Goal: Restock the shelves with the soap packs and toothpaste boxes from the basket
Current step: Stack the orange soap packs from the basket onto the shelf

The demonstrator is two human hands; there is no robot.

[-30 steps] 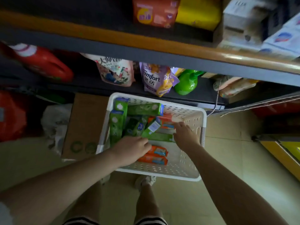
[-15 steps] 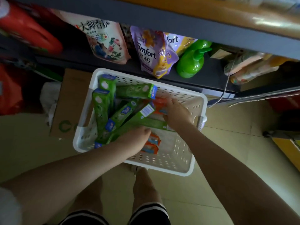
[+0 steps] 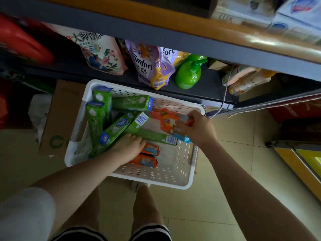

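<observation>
Hands (image 3: 196, 126) gripping soap packs (image 3: 169, 123) in basket (image 3: 189, 178)

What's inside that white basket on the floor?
The white basket holds several green toothpaste boxes and orange soap packs. Both hands reach in; whatever lies beneath the boxes and the hands is hidden.

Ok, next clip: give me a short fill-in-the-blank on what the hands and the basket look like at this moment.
1. The right hand grips an ______ soap pack over the white basket.
2. The left hand rests on the green ______ boxes inside the basket.
3. Two more soap packs lie in the basket beside the ______ hand.
4. On the shelf behind the basket stands a ______ pump bottle.

Missing words: orange; toothpaste; left; green
</observation>
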